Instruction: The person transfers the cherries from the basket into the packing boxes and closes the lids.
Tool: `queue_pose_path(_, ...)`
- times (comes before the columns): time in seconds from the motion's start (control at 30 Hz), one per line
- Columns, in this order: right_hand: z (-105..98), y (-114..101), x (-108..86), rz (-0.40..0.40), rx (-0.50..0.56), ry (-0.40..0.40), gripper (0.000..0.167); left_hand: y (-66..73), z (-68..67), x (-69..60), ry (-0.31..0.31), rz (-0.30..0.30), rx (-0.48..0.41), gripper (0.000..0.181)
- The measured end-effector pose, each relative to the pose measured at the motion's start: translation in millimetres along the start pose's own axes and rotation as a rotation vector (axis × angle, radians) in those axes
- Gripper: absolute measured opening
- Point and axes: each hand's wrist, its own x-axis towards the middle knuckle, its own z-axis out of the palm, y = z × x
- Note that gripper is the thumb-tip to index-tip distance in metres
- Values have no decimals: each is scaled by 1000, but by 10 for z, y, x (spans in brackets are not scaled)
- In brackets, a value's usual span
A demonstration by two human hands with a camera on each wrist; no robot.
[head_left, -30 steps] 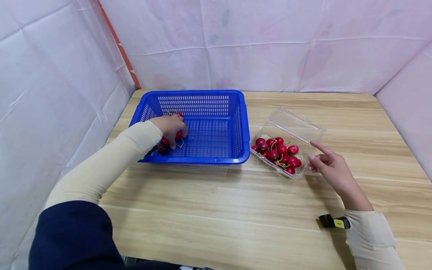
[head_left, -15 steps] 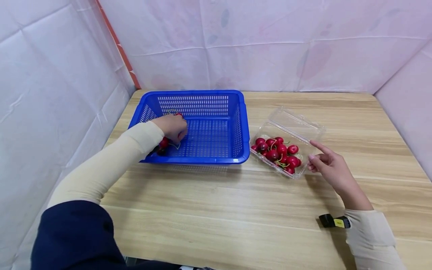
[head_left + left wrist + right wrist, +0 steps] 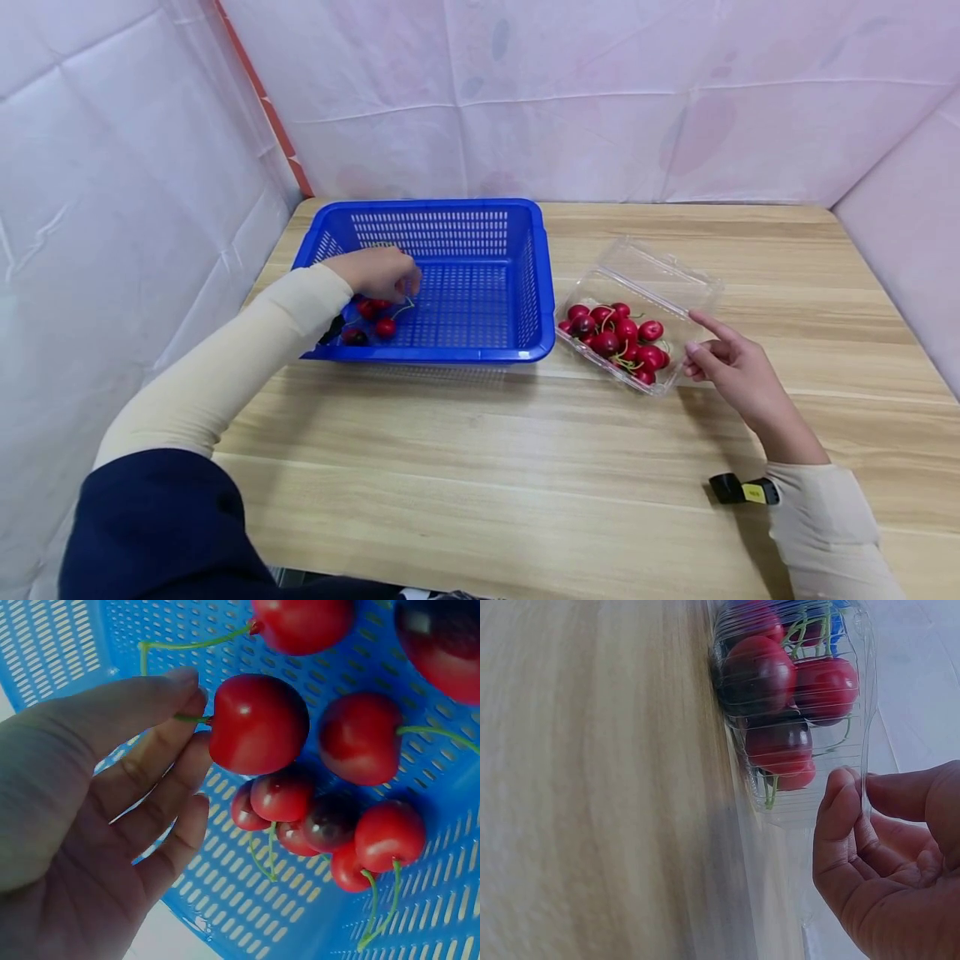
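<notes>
Inside the blue plastic basket (image 3: 435, 357), my left hand (image 3: 378, 271) pinches the green stem of a red cherry (image 3: 259, 724) between thumb and fingertips. More cherries lie around it in the basket, among them a red one (image 3: 361, 739) and a cluster with a dark cherry (image 3: 330, 823). To the right, a clear plastic clamshell box (image 3: 678, 332) with its lid folded back holds several cherries (image 3: 626, 335). My right hand (image 3: 738, 383) pinches the rim of that box at its right side, index finger stretched out in the head view.
The box's open lid (image 3: 663, 279) lies toward the back of the wooden table (image 3: 480, 467). A black and yellow device (image 3: 742, 491) is at my right wrist. Pale sheets (image 3: 570, 100) hang behind and on both sides.
My left hand reached down among the basket's cherries, closed its fingers, and has shifted slightly toward the back, uncovering more cherries at the near left corner. The right hand stays put.
</notes>
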Motion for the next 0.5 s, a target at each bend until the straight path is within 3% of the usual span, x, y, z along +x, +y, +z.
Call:
queue_pose_path(0.33,-1,1,-6,3,15,-4,55,14,-69,-51,-71,74,-106,17)
queue_pose_path(0.5,1,0,-5,5,17,0,55,66,-114,-108,-104,74,-129,13)
